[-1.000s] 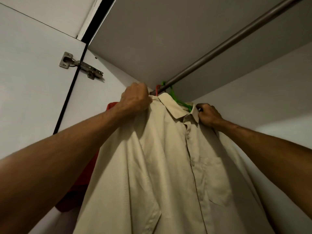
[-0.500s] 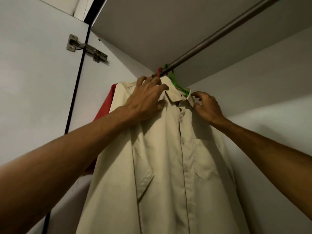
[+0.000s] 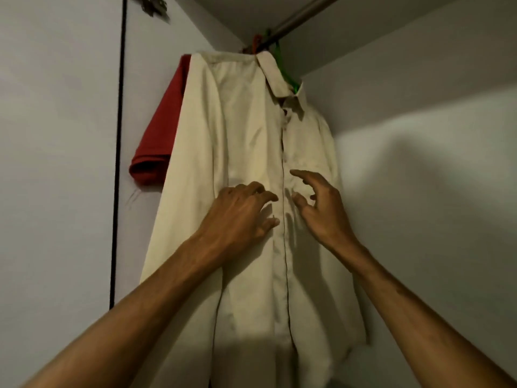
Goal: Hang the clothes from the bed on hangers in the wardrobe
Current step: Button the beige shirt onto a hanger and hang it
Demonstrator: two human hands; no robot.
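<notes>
A beige button-up shirt [image 3: 246,141] hangs on a green hanger [image 3: 285,71] from the metal rail [image 3: 302,15] in the wardrobe's left corner. Behind it hangs a red shirt [image 3: 159,135] on an orange-red hanger [image 3: 256,43]; only its sleeve and shoulder show. My left hand [image 3: 237,217] lies over the beige shirt's front, left of the button line, fingers loosely bent. My right hand [image 3: 321,208] hovers just right of the button line near the chest pocket, fingers spread and holding nothing.
The wardrobe's left side wall [image 3: 145,79] stands close behind the clothes, with a door hinge [image 3: 151,5] at the top and the open door [image 3: 56,163] further left. The white back wall [image 3: 419,191] runs to the right.
Both hands let go of the collar and dropped to the shirt's chest. The view tilted down, so the shirt shows hanging full length.
</notes>
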